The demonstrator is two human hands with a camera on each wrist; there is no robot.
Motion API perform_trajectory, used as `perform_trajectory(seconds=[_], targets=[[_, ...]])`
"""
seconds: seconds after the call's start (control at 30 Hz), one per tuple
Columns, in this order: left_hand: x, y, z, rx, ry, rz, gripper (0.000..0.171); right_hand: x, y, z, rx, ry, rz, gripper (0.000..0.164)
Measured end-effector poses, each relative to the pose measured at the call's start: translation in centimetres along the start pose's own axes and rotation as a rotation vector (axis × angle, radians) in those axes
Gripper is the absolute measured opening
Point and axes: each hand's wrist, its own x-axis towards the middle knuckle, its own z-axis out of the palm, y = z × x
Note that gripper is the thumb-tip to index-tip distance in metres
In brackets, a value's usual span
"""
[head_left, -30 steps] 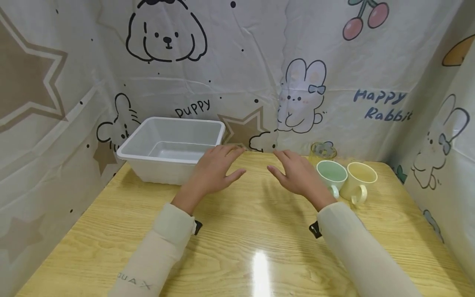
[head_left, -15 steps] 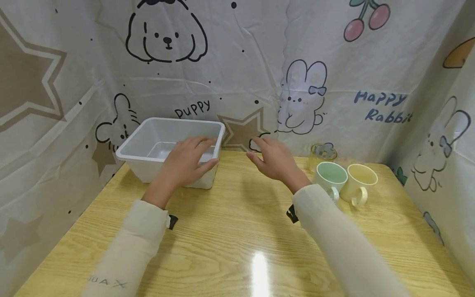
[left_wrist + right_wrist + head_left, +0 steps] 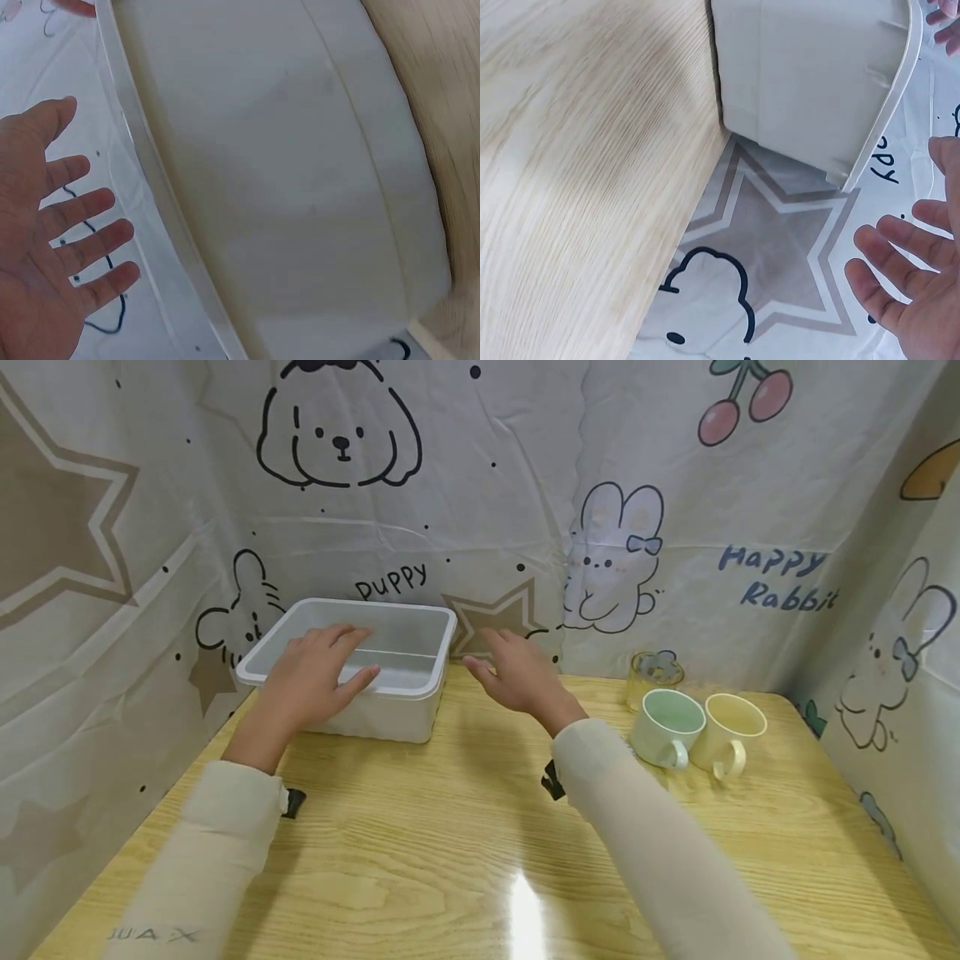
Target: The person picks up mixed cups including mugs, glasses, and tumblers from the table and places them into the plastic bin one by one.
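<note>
A white rectangular plastic basin [image 3: 375, 717] stands at the back left of the table. My left hand [image 3: 307, 677] is above its near left part, fingers spread and holding nothing. In the left wrist view the left hand [image 3: 67, 232] is apart from the basin's rim [image 3: 161, 184]. Just right of the basin, my right hand [image 3: 517, 677] hovers over the table with its fingers extended and nothing in it. The right wrist view has a gap between the right hand [image 3: 915, 270] and the basin's wall [image 3: 810, 75].
On the right stand a green mug [image 3: 667, 731] and a yellow mug [image 3: 729, 731], side by side with handles toward me. Behind them is a clear yellowish cup [image 3: 645, 672]. A printed cloth [image 3: 495, 510] hangs along the back of the wooden table [image 3: 420, 843].
Both hands have moved left, the left from beside the basin's right end to above its left part, the right from near the mugs toward the basin. Basin and mugs stay put.
</note>
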Motion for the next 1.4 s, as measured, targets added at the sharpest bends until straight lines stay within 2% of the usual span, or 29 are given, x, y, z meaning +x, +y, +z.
perform_trajectory(seconds=[0.17, 0.37, 0.47, 0.63, 0.87, 1.0, 1.17, 1.27, 1.4], targets=[[-0.7, -2.1, -0.6, 0.008, 0.012, -0.022, 0.061, 0.6, -0.6, 0.4, 0.043, -0.008, 0.041, 0.064], [-1.8, -4.9, -1.4, -0.035, -0.002, -0.123, 0.068, 1.6, -1.5, 0.7, 0.147, 0.016, 0.075, 0.062], [-2.3, -6.1, -1.6, -0.044, 0.005, -0.151, 0.07, 2.0, -1.9, 0.9, 0.196, 0.032, 0.09, 0.06], [-2.6, -7.9, -1.5, -0.073, 0.02, -0.189, 0.071, 2.3, -2.7, 2.1, 0.341, 0.067, 0.15, 0.053], [-3.6, -10.4, -0.9, -0.15, 0.05, -0.319, 0.069, 2.4, -3.4, 4.2, 0.577, 0.123, 0.241, 0.049], [-4.6, -11.6, -0.2, -0.233, 0.112, -0.418, 0.065, 2.5, -3.7, 4.8, 0.767, 0.109, 0.319, 0.051], [-5.0, -12.1, 0.8, -0.338, 0.156, -0.52, 0.063, 2.6, -4.3, 4.7, 1.057, 0.061, 0.489, 0.053], [-4.9, -12.2, 1.2, -0.449, 0.158, -0.61, 0.065, 2.7, -4.6, 4.6, 1.186, 0.033, 0.58, 0.049], [-4.7, -12.3, 1.3, -0.629, 0.15, -0.708, 0.069, 2.9, -4.8, 4.8, 1.284, 0.028, 0.625, 0.042]])
